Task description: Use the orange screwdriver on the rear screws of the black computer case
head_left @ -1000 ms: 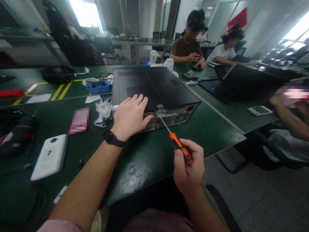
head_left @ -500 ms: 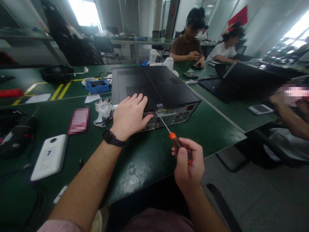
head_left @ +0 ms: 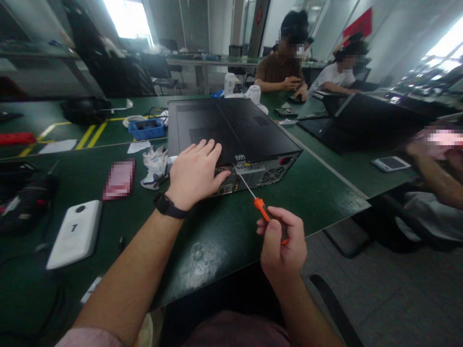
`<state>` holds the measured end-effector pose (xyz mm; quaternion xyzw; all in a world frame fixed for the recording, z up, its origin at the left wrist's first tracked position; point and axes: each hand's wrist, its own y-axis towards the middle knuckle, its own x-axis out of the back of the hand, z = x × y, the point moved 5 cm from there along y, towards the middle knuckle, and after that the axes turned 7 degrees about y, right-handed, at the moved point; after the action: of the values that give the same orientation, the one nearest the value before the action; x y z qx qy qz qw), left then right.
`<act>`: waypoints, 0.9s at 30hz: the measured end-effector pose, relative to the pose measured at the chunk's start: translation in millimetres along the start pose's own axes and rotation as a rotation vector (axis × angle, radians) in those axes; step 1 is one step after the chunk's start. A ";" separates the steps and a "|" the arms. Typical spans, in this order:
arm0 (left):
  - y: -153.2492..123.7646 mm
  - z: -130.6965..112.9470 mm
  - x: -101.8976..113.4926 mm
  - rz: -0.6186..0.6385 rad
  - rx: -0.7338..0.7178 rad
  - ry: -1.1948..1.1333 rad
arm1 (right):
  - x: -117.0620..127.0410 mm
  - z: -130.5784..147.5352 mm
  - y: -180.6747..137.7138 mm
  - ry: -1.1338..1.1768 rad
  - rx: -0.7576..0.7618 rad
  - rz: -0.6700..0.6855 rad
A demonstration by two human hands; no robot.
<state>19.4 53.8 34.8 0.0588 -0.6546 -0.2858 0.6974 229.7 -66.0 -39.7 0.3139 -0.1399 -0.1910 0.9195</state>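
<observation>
A black desktop computer case [head_left: 235, 127] lies flat on the green table [head_left: 224, 231], its rear panel with a fan grille facing me. My left hand [head_left: 195, 173], a dark watch on its wrist, rests palm down on the case's near corner, fingers stretched out together. My right hand [head_left: 282, 246] is closed round the orange and black handle of a screwdriver [head_left: 253, 195]. The metal shaft slants up and left, its tip at the top edge of the rear panel, beside my left thumb.
Left of the case lie crumpled white gloves [head_left: 155, 166], a blurred reddish card [head_left: 119, 179], a white device marked 1 [head_left: 74, 233] and a blue parts tray [head_left: 146, 128]. Two people sit at the far side; another person's arm [head_left: 434, 178] is at right beside a phone [head_left: 390, 164].
My right hand's fingers have shifted on the screwdriver handle, covering more of it. The left hand and the case have stayed put.
</observation>
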 end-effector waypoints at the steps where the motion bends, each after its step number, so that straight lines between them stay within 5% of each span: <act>1: -0.2 -0.1 0.0 -0.001 -0.002 0.005 | -0.8 -1.1 -0.2 0.026 -0.018 0.000; 27: 0.0 0.0 1.3 0.009 0.015 0.002 | -3.7 6.4 3.0 0.121 0.000 0.034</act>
<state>19.4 53.2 35.9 0.0616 -0.6562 -0.2779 0.6989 224.8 -65.6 -33.5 0.3227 -0.0895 -0.1558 0.9293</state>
